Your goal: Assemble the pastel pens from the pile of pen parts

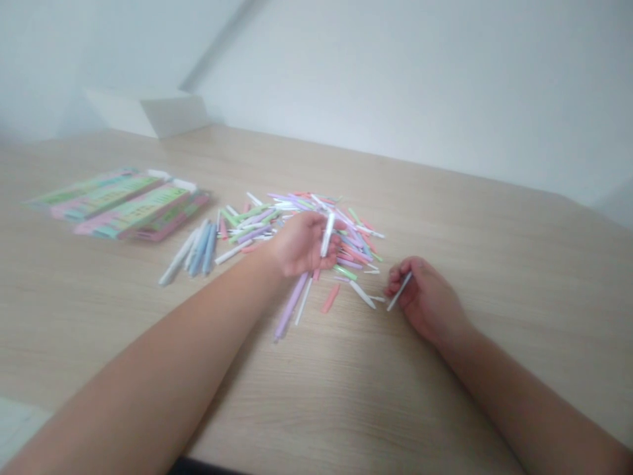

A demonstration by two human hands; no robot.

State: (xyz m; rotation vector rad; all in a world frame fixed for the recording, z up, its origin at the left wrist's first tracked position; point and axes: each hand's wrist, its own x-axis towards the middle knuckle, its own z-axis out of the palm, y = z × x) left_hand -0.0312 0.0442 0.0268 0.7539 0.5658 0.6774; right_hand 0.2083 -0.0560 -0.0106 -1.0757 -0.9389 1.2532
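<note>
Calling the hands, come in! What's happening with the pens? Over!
Left hand: white pen piece, lilac one hanging below. Right hand: white piece. Pen pile under left hand. Packs off to the side.

Light wood desk; green-and-pink printed packets overlapping at left; white box beyond, before white wall.

A white plastic pen stands nearly upright against the left fingers, and a thinner white pen slants from the right fingers. Between and beyond them, a loose, criss-crossed heap of pastel pens spreads in lilac, pink, green and white, with a long lilac pen just below it.
</note>
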